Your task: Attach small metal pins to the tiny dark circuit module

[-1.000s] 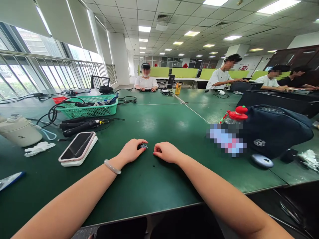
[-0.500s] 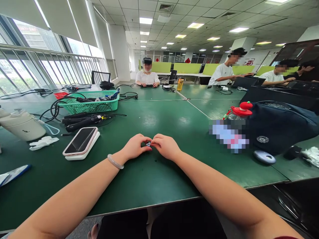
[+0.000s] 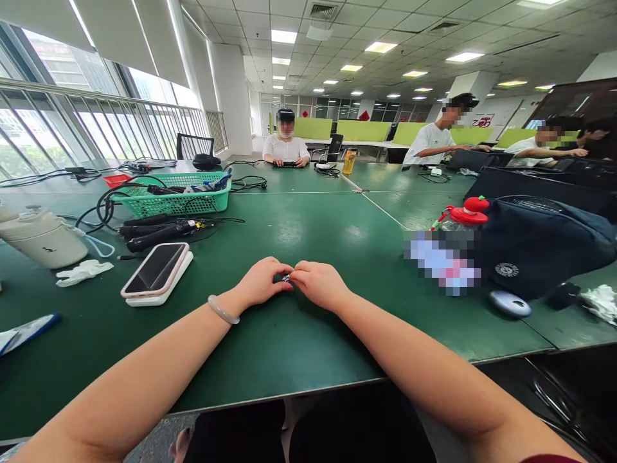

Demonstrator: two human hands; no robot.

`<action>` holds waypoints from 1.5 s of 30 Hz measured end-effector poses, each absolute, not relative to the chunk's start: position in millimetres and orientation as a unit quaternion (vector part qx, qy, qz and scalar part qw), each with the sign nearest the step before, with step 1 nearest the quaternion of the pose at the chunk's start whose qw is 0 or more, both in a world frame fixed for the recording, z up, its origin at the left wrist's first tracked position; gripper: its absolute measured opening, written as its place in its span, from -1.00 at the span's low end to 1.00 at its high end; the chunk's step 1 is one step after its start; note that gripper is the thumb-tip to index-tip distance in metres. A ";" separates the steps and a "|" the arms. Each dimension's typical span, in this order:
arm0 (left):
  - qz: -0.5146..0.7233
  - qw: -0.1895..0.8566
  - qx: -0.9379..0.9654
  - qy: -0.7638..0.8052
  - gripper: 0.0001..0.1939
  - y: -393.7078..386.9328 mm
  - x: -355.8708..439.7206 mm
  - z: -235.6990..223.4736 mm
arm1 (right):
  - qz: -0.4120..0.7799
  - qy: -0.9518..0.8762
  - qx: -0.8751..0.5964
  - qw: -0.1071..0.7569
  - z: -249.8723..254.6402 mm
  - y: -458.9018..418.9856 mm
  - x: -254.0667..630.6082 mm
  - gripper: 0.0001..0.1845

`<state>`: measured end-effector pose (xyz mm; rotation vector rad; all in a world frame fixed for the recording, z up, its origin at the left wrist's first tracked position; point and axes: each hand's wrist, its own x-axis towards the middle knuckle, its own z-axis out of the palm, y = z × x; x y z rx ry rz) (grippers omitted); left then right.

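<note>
Both hands meet over the green table (image 3: 289,350), near its front edge. Between thumb and fingers, my left hand (image 3: 263,281) pinches a small black-and-white piece (image 3: 286,278); it is too small and too covered to name. My right hand (image 3: 321,283) is closed with its fingertips touching the same piece from the other side. Most of the piece is hidden behind the fingers. A pale bangle (image 3: 223,310) circles my left wrist.
Left of my hands lie a phone on a white box (image 3: 157,273), black cable tools (image 3: 157,235), a green basket (image 3: 176,202) and a cream bottle (image 3: 45,238). To the right are a mouse (image 3: 509,304), a dark bag (image 3: 544,247) and a red-lidded bottle (image 3: 465,215). Several people sit or stand beyond.
My right fingers have shifted slightly left over the small piece, covering more of it. A tiny dark speck on the table below my hands no longer shows. The camera view moved a little.
</note>
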<state>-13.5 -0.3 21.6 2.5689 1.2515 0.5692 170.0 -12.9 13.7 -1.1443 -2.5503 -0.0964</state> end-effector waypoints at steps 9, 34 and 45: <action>0.214 0.072 0.815 0.534 -0.67 9.5 -22.6 14.1 | -0.032 -0.878 -0.442 0.180 10.1 -12.1 168.6 -0.65; 0.242 0.116 0.760 0.592 -0.76 11.0 -22.9 15.1 | -0.025 -0.860 -0.454 0.233 -5.4 -4.1 161.0 -0.72; 0.239 0.118 0.775 0.573 -0.74 13.2 -21.8 13.9 | 0.103 -0.808 -0.516 0.267 -7.6 5.1 164.8 -0.95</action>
